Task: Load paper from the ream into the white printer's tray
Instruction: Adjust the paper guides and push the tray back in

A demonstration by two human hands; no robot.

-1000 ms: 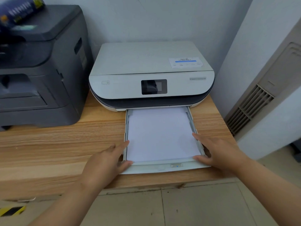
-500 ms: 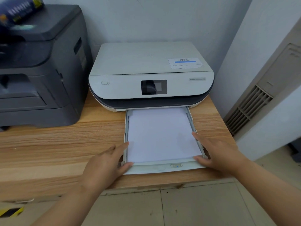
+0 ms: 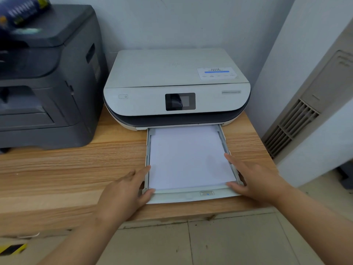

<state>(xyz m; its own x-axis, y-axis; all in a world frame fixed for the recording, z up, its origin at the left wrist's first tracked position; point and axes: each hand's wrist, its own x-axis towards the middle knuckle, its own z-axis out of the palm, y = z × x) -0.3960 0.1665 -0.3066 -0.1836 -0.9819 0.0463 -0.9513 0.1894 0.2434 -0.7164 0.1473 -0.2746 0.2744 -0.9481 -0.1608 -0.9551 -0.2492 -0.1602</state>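
The white printer [image 3: 175, 87] stands at the back of the wooden table [image 3: 66, 169], its tray [image 3: 183, 197] pulled out toward me. A stack of white paper [image 3: 189, 157] lies flat in the tray. My left hand [image 3: 124, 190] grips the tray's front left corner, thumb on the front lip and fingers along the left rail. My right hand [image 3: 252, 180] holds the front right corner the same way, fingers resting on the right rail beside the paper. The blue paper ream [image 3: 21, 10] lies on top of the dark printer at upper left, blurred.
A large dark grey printer [image 3: 45, 79] fills the table's left side. A white wall is behind, and a beige unit with a vent grille [image 3: 292, 127] stands close on the right. Tiled floor [image 3: 191, 243] lies below the table's front edge.
Both hands have stayed on the tray's front corners. The tray and paper sit almost where they were; the view has shifted only slightly.
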